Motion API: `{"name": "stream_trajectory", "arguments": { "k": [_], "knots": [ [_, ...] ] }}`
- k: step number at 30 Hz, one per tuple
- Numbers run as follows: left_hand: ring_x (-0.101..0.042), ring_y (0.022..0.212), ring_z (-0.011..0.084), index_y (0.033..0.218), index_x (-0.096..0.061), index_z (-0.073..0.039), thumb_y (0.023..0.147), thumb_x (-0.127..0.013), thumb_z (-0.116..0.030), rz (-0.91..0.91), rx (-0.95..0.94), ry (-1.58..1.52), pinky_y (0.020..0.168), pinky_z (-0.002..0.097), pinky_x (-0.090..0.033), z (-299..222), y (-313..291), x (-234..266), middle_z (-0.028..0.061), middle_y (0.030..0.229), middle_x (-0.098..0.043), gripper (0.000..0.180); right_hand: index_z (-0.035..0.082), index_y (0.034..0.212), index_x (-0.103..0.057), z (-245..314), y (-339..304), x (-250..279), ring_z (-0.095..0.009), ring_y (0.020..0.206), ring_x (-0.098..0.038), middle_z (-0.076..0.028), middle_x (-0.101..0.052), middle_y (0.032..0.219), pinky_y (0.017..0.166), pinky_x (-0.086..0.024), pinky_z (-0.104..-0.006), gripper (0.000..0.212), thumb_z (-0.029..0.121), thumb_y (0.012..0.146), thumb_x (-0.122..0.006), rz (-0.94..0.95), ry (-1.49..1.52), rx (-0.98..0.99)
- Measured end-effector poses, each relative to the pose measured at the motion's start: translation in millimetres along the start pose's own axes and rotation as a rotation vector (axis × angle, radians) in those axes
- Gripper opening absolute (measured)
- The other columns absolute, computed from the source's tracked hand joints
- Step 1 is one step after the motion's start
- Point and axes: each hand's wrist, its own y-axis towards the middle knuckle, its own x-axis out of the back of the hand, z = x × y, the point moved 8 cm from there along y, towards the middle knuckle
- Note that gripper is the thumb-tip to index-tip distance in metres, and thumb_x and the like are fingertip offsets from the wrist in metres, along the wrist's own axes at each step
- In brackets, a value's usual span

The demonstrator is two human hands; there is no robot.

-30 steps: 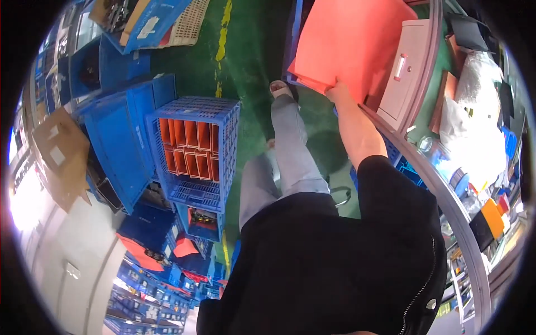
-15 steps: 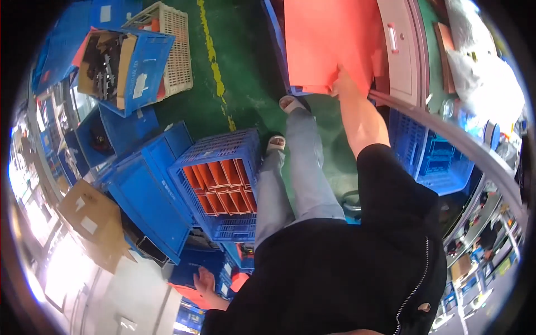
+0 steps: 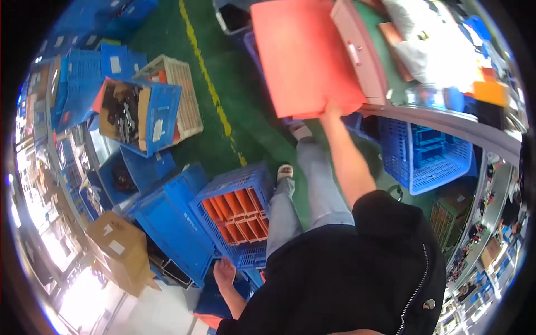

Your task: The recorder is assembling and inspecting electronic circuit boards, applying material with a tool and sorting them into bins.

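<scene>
An orange-red sheet (image 3: 307, 58), wide and flat, lies over a blue crate beside the white drawer front. My right hand (image 3: 330, 109) is at its near edge, with fingers on top and the edge apparently gripped; motion blur softens the fingers. My left hand (image 3: 224, 272) hangs low at my side, holding nothing, its fingers loosely bent and apart. Nearest to it is a blue plastic crate (image 3: 229, 184) tipped so its opening shows, with several orange-red dividers (image 3: 237, 215) standing in rows inside.
To the left are a large blue bin (image 3: 173, 223), a cardboard box (image 3: 120, 251) and a blue box of dark metal parts (image 3: 124, 114) against a cream basket (image 3: 187, 100). A workbench edge (image 3: 446, 120) runs along the right, above another blue crate (image 3: 424, 162). A yellow line (image 3: 209, 84) crosses the green floor.
My view has shifted and turned. My left hand has come up closer to the crate of dividers. My right hand stays at the sheet's near edge, and the sheet appears at a different angle.
</scene>
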Motion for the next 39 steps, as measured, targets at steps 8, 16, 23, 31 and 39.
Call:
{"name": "stream_trajectory", "arguments": {
  "k": [8,16,23,31,39],
  "knots": [
    [-0.041,0.124,0.0323,0.135,-0.037,0.001,0.081,-0.035,-0.076,0.728,0.164,0.319,0.102,0.0444,-0.034,122,34,-428,0.0175,0.136,-0.043,0.094,0.001,0.113,-0.054,131,-242,48,-0.023,0.089,-0.062,-0.01,-0.062,0.1,0.08,-0.053,-0.0357,0.036,-0.001,0.078,-0.062,0.516,0.047,0.281],
    [-0.047,0.119,0.0329,0.133,-0.038,0.003,0.09,-0.047,-0.034,1.278,-0.06,0.528,0.099,0.0467,-0.041,221,-102,-481,0.0178,0.131,-0.047,0.057,0.004,0.112,-0.058,218,-432,232,-0.017,0.098,-0.06,-0.004,-0.062,0.107,0.083,-0.05,-0.0332,0.042,-0.008,0.073,-0.068,0.492,-0.085,0.86],
    [-0.049,0.119,0.0257,0.131,-0.043,-0.006,0.087,-0.058,-0.017,1.369,0.338,0.975,0.096,0.0459,-0.044,354,-156,-407,0.0103,0.126,-0.053,0.048,0.001,0.13,-0.042,264,-603,432,-0.014,0.099,-0.057,-0.005,-0.061,0.107,0.085,-0.046,-0.0303,0.058,-0.008,0.077,-0.062,0.072,0.363,1.434],
    [-0.047,0.118,0.029,0.133,-0.036,0.0,0.092,-0.046,-0.041,2.012,-0.499,0.958,0.093,0.0435,-0.045,473,-276,-360,0.015,0.134,-0.043,0.059,0.007,0.144,-0.025,172,-696,679,-0.016,0.108,-0.053,-0.011,-0.056,0.118,0.091,-0.042,-0.0296,0.071,0.0,0.082,-0.06,-0.267,0.288,1.368],
    [-0.056,0.105,0.0237,0.123,-0.045,0.003,0.089,-0.055,-0.028,2.227,-0.206,1.461,0.087,0.0361,-0.049,592,-330,-239,0.0128,0.115,-0.055,0.047,-0.001,0.145,-0.016,37,-770,958,-0.02,0.136,-0.026,-0.014,-0.027,0.147,0.11,-0.02,-0.0315,0.083,0.005,0.078,-0.064,-0.738,0.018,1.343]
  ]
}}
